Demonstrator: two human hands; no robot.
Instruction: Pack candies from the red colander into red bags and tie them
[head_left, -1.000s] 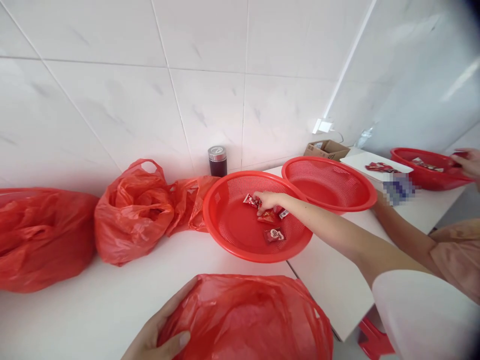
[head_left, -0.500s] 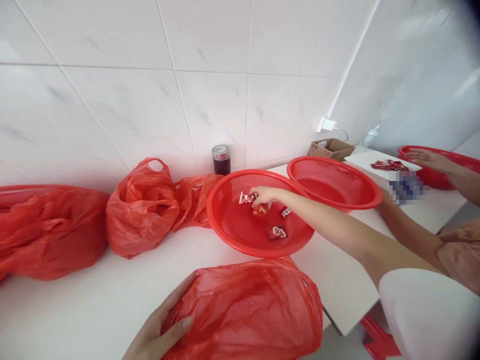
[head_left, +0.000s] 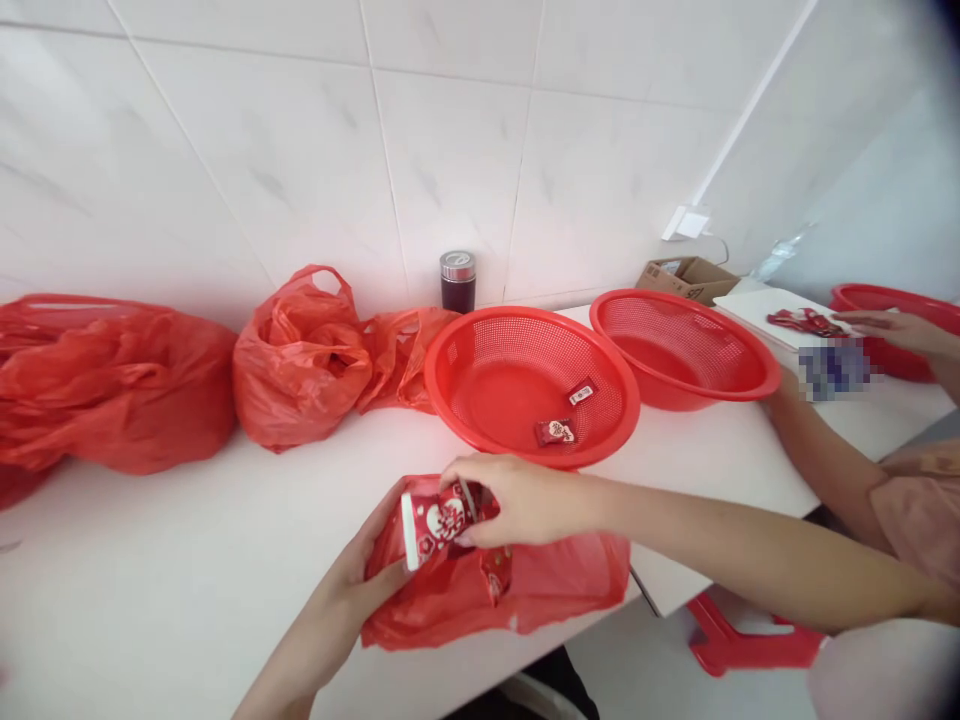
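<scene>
My left hand point(head_left: 346, 590) grips the left edge of a thin red plastic bag point(head_left: 555, 575), its thumb inside the mouth close to a snack packet's white end. Over the bag's mouth, my right hand point(head_left: 536, 500) is closed on a red-and-white snack packet point(head_left: 444, 522) with a printed character. A second small red packet point(head_left: 496, 575) shows below my right fingers; whether they touch it I cannot tell. Just beyond the bag stands a round red plastic basket point(head_left: 480, 445), with a dark red packet point(head_left: 555, 432) and a smaller one point(head_left: 581, 391) inside.
Filled red bags point(head_left: 300, 390) line the wall at left. Behind the basket stands a dark flask point(head_left: 457, 285). Another red basket point(head_left: 675, 385), a cardboard box point(head_left: 690, 278) and a co-worker's hand point(head_left: 900, 330) near wrappers point(head_left: 806, 321) are at right. A red stool point(head_left: 750, 650) stands below.
My right hand has come out of the basket with the snack packet and moved down to the bag's mouth. Two packets stay in the basket. The view has shifted downward.
</scene>
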